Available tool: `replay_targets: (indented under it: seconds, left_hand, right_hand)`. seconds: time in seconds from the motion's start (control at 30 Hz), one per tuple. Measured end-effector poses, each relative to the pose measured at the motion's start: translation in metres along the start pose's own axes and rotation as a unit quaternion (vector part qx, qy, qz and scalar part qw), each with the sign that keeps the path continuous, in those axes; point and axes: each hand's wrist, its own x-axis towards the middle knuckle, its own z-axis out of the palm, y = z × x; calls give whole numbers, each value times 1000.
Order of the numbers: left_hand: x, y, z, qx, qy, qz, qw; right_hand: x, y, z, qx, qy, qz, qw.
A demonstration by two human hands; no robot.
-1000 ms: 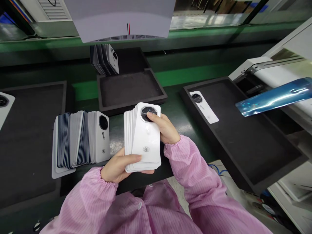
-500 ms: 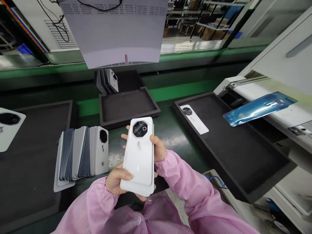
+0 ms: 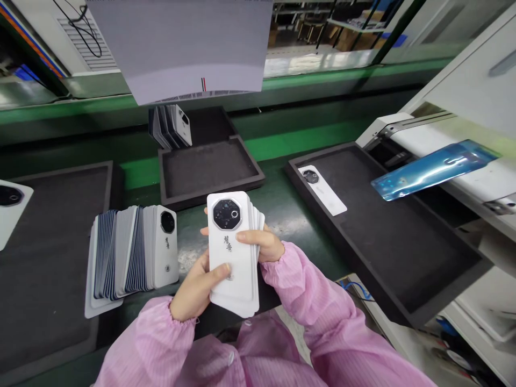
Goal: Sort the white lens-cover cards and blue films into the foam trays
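Observation:
Between my two hands is a small fanned stack of white phone back covers, tilted toward me. The top cover has a dark octagonal camera area and dark lettering below it. My left hand grips the lower left side, its thumb lying across the front and fingers partly hidden behind. At the right edge, my right hand holds the stack with its thumb over the front. Left of my hands leans a long row of phone back covers, white and dark blue edges alternating.
Black foam trays stand at left, centre and right. A cover lies in the right tray, beneath a blue film strip extending from a white machine. Several covers stand in the back tray.
The held covers have fanned out more, showing several edges at right. My right thumb has moved left across the top cover, whose lettering now shows dark. The view has shifted slightly.

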Motion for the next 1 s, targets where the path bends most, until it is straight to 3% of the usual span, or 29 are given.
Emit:
replay_targets:
  seconds: [0.1,0.5,0.67,1.0]
  left_hand:
    - [1,1,-1,19,34,30,999]
    - [-4,3,-6,62,4,24,998]
    - [-2,3,-11,130,-9,38,991]
    - [-2,7,-9,238,10,85,968]
  right_hand:
    - [-1,-2,0,-12,-3,0,1000]
    - [-3,-8,2,-2,9,-30,1000]
    - [-8,-9,0,-25,-47,-61,997]
    - [-14,-6,-4,-59,-88,-68,992]
